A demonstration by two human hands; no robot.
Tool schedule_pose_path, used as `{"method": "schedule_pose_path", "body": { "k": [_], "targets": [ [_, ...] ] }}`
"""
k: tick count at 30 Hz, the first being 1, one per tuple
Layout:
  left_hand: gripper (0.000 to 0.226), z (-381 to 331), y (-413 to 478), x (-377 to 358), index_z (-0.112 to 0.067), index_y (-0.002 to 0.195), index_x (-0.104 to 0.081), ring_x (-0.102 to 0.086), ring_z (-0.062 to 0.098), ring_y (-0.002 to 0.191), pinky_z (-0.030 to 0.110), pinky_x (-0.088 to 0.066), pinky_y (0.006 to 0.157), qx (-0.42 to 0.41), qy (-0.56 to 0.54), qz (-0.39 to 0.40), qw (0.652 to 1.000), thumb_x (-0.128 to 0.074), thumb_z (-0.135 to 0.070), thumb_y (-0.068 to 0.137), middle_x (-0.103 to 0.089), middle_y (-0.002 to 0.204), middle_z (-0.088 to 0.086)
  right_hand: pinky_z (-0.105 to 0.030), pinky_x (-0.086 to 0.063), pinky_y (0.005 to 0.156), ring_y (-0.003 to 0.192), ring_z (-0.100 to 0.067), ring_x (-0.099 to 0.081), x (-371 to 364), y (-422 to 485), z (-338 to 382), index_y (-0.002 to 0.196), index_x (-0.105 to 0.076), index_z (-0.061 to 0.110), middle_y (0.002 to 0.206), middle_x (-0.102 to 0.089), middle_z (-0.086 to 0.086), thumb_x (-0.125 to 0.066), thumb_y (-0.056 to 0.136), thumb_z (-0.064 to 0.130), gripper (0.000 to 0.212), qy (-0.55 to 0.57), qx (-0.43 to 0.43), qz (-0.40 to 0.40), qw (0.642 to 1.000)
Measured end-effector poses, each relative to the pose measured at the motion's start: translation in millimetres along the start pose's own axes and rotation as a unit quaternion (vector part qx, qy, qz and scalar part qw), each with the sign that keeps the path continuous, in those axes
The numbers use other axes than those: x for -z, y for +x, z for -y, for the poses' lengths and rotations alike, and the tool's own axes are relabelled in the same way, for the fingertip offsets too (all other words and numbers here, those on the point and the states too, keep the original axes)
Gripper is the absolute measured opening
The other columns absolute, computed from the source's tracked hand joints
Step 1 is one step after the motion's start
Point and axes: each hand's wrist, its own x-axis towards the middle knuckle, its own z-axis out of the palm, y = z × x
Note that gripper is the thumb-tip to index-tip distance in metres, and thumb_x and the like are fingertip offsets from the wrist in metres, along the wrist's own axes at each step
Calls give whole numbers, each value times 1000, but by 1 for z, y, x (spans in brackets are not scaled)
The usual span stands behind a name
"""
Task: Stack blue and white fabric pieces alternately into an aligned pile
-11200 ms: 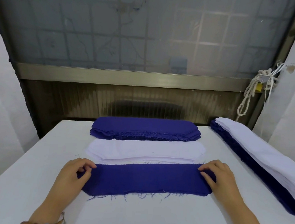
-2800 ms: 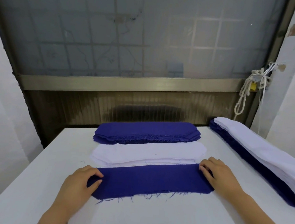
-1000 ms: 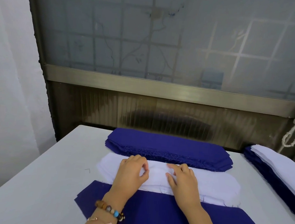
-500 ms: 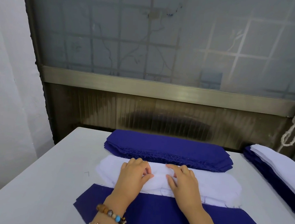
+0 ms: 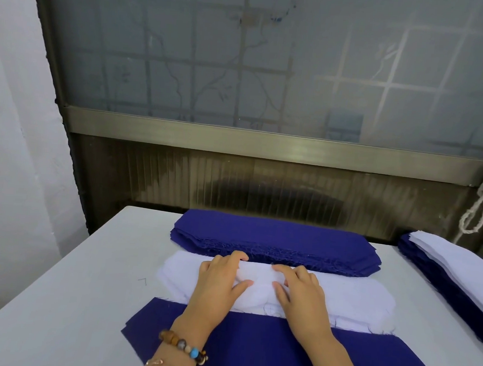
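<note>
On the white table, three lots of fabric lie in rows in front of the person. Farthest is the blue supply stack; in the middle is the white supply stack; nearest is the working pile, with a blue piece uppermost. At the right edge, a finished pile of layered blue and white pieces lies well apart. Judged from this layout, one pile is complete and another is in progress, and both supply stacks hold many pieces, so much of the task remains. The left hand and right hand rest on the middle of the white supply stack, fingers curled and pinching up a ridge of the top white piece. The step in hand appears to be separating one white piece, to be laid on the blue top of the working pile with edges aligned
</note>
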Motion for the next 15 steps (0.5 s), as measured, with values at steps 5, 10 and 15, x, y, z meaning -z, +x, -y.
{"method": "schedule_pose_path", "body": {
  "k": [5,10,15],
  "targets": [
    [16,-2,2,3,-39,109,-61,-43,4,103,19,-19,94,-30,53,-16,998,-53,-39,95,-51,103,-19,-23,-42,89,109,-11,-45,2,1,6,149,-21,39,125,-47,7,-31,103,41,47,-36,-5,-13,999],
    [13,-3,2,7,-37,101,-66,-45,2,103,22,-17,100,-51,52,-46,996,-55,-34,95,-59,101,-20,-21,-35,77,99,-11,-39,6,2,4,140,-37,38,113,-40,6,-42,100,22,43,-81,-15,-8,997],
    [10,0,1,8,-39,99,-63,-47,0,98,21,-17,97,-13,51,-36,998,-54,-39,95,-59,96,-21,-28,-35,89,114,-17,-38,20,2,-12,115,-59,31,124,-42,4,-55,93,29,22,-128,-87,-76,985]
  ]
}}
